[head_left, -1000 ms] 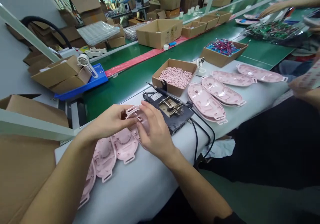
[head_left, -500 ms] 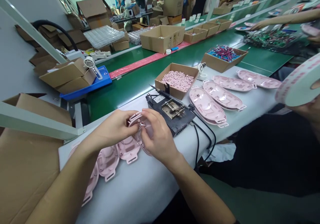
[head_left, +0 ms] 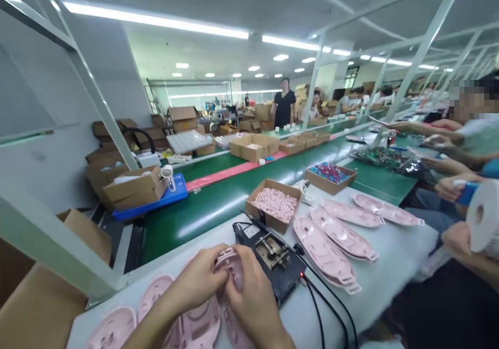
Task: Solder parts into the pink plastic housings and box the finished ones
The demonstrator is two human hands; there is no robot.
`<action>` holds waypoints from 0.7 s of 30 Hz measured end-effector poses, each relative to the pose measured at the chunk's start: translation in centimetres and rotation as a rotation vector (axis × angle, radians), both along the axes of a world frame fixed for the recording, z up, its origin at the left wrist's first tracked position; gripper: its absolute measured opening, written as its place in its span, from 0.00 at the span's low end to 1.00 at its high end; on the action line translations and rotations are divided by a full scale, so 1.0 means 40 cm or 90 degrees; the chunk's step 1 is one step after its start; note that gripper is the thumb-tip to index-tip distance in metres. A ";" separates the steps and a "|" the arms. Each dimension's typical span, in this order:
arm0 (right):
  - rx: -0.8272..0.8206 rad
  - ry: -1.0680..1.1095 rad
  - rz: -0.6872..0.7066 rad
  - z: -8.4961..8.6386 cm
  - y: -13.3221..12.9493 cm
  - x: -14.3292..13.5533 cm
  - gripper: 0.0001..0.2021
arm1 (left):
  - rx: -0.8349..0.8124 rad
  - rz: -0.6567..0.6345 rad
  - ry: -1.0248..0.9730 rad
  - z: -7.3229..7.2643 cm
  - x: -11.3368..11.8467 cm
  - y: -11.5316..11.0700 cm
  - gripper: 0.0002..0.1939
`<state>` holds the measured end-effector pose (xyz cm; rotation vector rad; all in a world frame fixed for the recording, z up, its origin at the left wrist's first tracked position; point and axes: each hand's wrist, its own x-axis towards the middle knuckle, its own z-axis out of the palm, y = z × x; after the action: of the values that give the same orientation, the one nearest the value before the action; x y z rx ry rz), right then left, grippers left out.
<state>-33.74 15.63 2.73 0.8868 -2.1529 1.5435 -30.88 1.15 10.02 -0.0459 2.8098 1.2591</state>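
Note:
Between my hands is a pink plastic shell [head_left: 236, 269], gripped near its slotted end. My left hand [head_left: 206, 273] pinches its left edge, thumb pressed inside. Around the right side of the same shell wrap the fingers of my right hand [head_left: 253, 297], with that thumb also on the inside. Whatever lies under the thumbs is hidden. Several more pink shells [head_left: 113, 331] lie on the white table below and left of my hands. Just right of them stands a black soldering station [head_left: 268, 266] with a red light on and an iron resting across it.
Behind the station sits a box of small pink parts [head_left: 275, 203]. More shells [head_left: 323, 250] lie to the right, near a box of wired blue parts [head_left: 331, 177]. A green conveyor [head_left: 210, 209] runs behind. At right, a co-worker's hand holds a white roll [head_left: 485, 219].
The camera view has tilted up, so the hands and table appear lower and more of the room shows. Both hands still hold the pink shell.

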 end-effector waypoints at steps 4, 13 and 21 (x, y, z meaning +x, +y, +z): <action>0.104 -0.046 0.009 -0.011 -0.013 -0.010 0.24 | 0.067 0.025 0.008 -0.020 -0.009 -0.014 0.20; 0.144 -0.061 0.019 -0.012 -0.009 0.014 0.30 | 0.143 0.084 0.056 -0.076 -0.002 -0.011 0.22; 0.170 -0.188 0.025 -0.009 -0.021 -0.009 0.28 | 0.121 0.157 0.108 -0.110 -0.027 -0.010 0.18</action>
<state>-34.09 14.78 2.39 0.8271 -2.6148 1.5081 -31.96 0.74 5.61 -0.2992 2.8778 1.6527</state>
